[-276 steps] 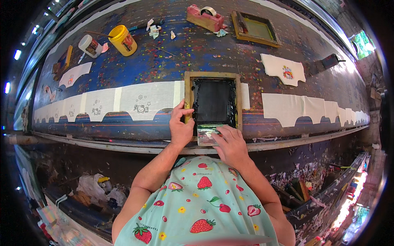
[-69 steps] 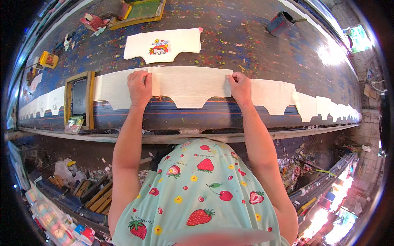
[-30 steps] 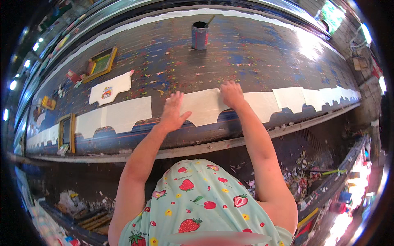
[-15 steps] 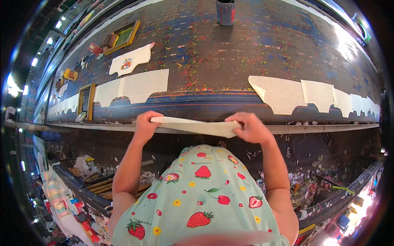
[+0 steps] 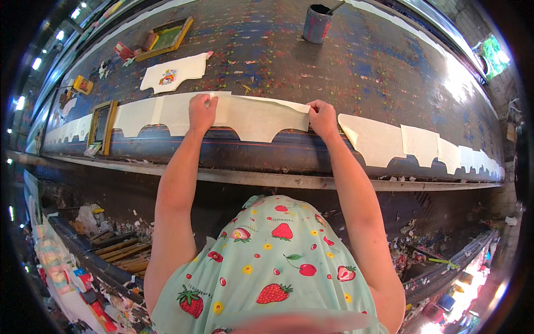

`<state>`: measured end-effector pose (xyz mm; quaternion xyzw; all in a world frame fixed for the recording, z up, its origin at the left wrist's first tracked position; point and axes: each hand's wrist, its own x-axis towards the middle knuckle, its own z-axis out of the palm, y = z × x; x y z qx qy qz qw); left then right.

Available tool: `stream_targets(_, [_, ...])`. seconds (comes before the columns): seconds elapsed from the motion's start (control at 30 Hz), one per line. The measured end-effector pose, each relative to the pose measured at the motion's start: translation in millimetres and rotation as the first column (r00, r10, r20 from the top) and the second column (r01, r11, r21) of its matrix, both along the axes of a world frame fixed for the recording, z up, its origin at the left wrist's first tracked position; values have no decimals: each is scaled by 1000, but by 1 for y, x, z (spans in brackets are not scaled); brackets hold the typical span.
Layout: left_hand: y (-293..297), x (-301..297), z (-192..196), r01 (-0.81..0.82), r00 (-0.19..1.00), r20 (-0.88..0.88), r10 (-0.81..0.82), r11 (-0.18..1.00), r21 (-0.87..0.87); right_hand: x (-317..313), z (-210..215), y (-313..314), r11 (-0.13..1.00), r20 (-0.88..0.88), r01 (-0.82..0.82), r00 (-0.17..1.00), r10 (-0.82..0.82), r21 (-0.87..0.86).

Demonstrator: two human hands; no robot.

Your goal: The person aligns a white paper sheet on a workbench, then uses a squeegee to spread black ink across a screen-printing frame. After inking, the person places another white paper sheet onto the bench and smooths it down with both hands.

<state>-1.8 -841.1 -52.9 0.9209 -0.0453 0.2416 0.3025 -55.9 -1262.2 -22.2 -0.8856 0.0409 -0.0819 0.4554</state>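
Observation:
A cream cut fabric piece [image 5: 258, 121] spans between my two hands over the near edge of the long dark table [image 5: 261, 61]. My left hand [image 5: 202, 113] pinches its upper left corner, where it meets the neighbouring fabric piece [image 5: 183, 111]. With fingers closed, my right hand [image 5: 322, 118] grips its upper right corner, and the top edge folds over slightly between them. To the right lies another fabric piece [image 5: 375, 138] with one corner curled. A row of similar pieces runs along the table edge both ways.
A printed cream piece [image 5: 175, 74] lies farther in, below a yellow-framed screen [image 5: 166, 39]. Another wooden frame [image 5: 103, 128] stands at the left over the row. A paint-stained bucket [image 5: 317, 25] with a stick sits at the back. A rail [image 5: 267, 179] borders the table; scraps lie below.
Both hands have moved forward from near the rail onto the table. The fabric piece, bunched in a narrow strip before, is now spread out in the gap in the row.

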Motion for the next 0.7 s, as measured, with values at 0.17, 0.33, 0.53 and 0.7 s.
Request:
stream_targets(0.17, [2, 14, -10, 103, 991, 90, -102, 995, -1, 6, -8, -6, 963, -179, 95, 983, -50, 253])
stream_targets(0.33, [-10, 7, -7, 65, 972, 223, -74, 997, 46, 8, -14, -5, 973, -162, 136, 981, -106, 187])
stream_targets(0.53, [-26, -11, 9, 522, 845, -1, -535, 824, 219, 6, -16, -5, 973, -194, 168, 971, -137, 155])
stream_targets(0.7, [-111, -37, 21, 510, 860, -238, -452, 774, 375, 4, -16, 3, 984, -21, 170, 985, -169, 60])
